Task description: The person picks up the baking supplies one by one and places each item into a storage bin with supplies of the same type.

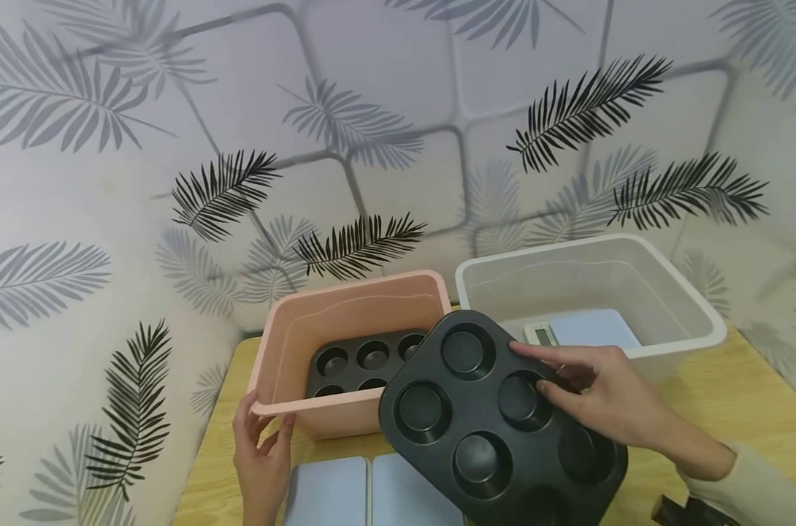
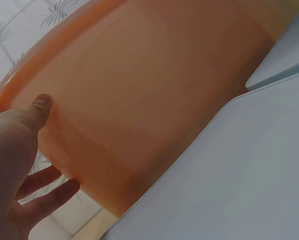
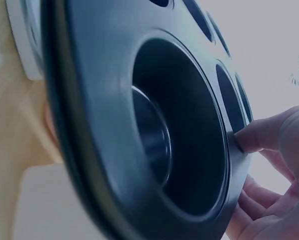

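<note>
Above the table [image 1: 733, 398], the right grip [image 1: 613, 405] pinches a dark muffin pan [image 1: 502, 425] at the near right of the pink bin [image 1: 342, 420], whose near left corner the left grip [image 1: 260, 456] holds.

Left hand [image 1: 261, 464] gripping (thumb [image 2: 38, 110] apart), right hand [image 1: 611, 398] pinching
</note>
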